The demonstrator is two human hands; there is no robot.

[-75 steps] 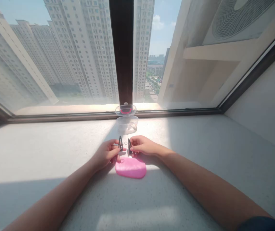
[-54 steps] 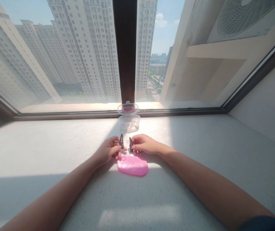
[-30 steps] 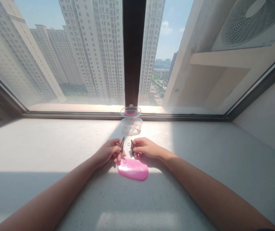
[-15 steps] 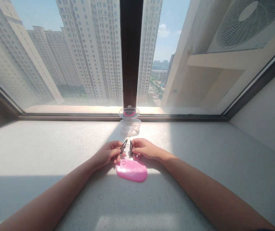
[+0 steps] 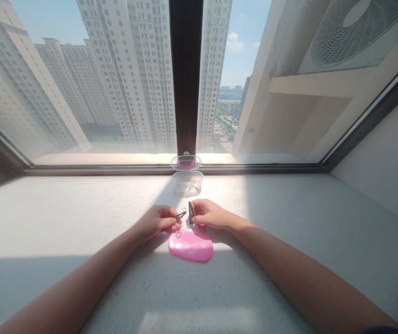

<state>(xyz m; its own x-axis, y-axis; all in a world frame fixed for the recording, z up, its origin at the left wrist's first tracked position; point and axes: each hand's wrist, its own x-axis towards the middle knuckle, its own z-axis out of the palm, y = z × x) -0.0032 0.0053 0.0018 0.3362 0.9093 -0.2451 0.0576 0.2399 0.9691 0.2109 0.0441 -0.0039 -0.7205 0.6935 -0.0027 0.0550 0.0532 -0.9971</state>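
Observation:
My left hand [image 5: 159, 221] pinches a dark snap hair clip [image 5: 180, 215], which points right and slightly upward. Between the fingers of my right hand [image 5: 210, 213] is another dark hair clip [image 5: 191, 213], held nearly upright. The two clips are close together but apart. A small thin ring [image 5: 184, 209] shows just beyond the left clip. Below both hands lies a glossy pink oval piece [image 5: 191, 247], with a second small ring [image 5: 178, 234] on its upper left part. Past the hands stands a clear plastic box [image 5: 187, 183] with small items inside that I cannot make out.
The box's transparent lid [image 5: 185, 163], with a pink-red part, is raised against the window frame [image 5: 186, 93]. The pale speckled sill [image 5: 80, 199] spreads to both sides, partly sunlit. A white wall [image 5: 387, 153] bounds the right side.
The clip in my left hand has turned from steeply upright to nearly level. My right hand holds its clip in nearly the same place. The view has shifted slightly.

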